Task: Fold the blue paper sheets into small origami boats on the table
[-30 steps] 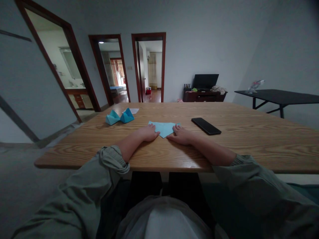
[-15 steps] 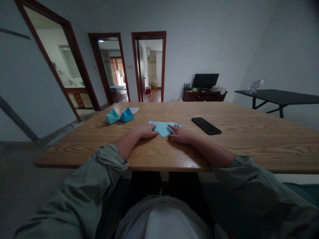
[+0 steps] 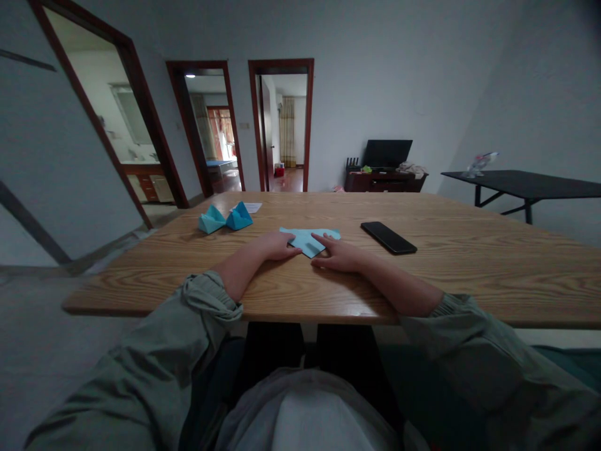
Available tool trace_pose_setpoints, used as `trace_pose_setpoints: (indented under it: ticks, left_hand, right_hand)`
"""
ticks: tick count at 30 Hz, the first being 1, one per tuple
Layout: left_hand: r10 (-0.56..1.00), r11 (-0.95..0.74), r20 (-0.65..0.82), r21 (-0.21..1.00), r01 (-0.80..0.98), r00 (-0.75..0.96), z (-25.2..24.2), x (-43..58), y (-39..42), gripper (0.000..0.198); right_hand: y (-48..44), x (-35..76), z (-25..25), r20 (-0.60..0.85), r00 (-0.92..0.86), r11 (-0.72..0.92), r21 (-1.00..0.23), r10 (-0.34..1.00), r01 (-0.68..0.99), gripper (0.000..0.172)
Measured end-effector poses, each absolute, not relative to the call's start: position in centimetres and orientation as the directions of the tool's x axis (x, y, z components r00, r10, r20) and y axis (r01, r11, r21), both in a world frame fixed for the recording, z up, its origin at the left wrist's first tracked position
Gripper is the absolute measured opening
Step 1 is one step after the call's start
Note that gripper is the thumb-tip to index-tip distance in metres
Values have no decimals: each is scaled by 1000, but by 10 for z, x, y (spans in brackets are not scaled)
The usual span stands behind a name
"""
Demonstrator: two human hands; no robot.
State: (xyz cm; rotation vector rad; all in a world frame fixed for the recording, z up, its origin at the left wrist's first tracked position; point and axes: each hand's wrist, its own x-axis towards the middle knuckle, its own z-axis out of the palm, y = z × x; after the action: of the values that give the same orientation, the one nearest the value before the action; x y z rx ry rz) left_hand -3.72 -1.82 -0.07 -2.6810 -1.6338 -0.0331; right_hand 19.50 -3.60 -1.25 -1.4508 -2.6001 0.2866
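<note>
While both forearms cross the near edge of the wooden table, the light blue paper lies flat on the wood between the two hands, well inside every table edge.

Left hand: palm down, fingers stretched out and released, with the fingertips pressing the paper's left corner. Right hand: palm down, index finger extended onto the paper's right part, the other fingers resting loosely on the wood. Neither hand grasps anything.

Surroundings: a black phone lies face up, screen dark, near the paper on its right and apart from it. Two folded blue paper shapes stand touching each other toward the far left corner, well apart from the hands. A white slip lies just behind them.

Open room: bare wood runs wide to the right of the phone and along the near edge on both sides of the arms. A black side table stands well off to the right.

Writing: the marks on the white slip are too small to read.
</note>
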Motion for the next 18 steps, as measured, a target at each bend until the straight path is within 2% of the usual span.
trace_pose_setpoints:
  ticks: [3, 8, 14, 18]
  left_hand:
    - [883, -468, 34, 2, 884, 468, 0, -36, -20, 67]
    - [874, -486, 26, -1, 874, 486, 1, -38, -19, 69]
    - [871, -491, 34, 33, 871, 490, -2, -39, -16, 73]
    - [883, -467, 61, 14, 884, 465, -1, -35, -19, 72]
  right_hand:
    - [-33, 196, -15, 103, -524, 534, -205, 845, 820, 89]
    - [-33, 195, -15, 168, -522, 541, -98, 836, 835, 70]
    - [-43, 191, -8, 176, -553, 569, -57, 814, 820, 81]
    - [-47, 183, -3, 234, -530, 543, 7, 815, 839, 73]
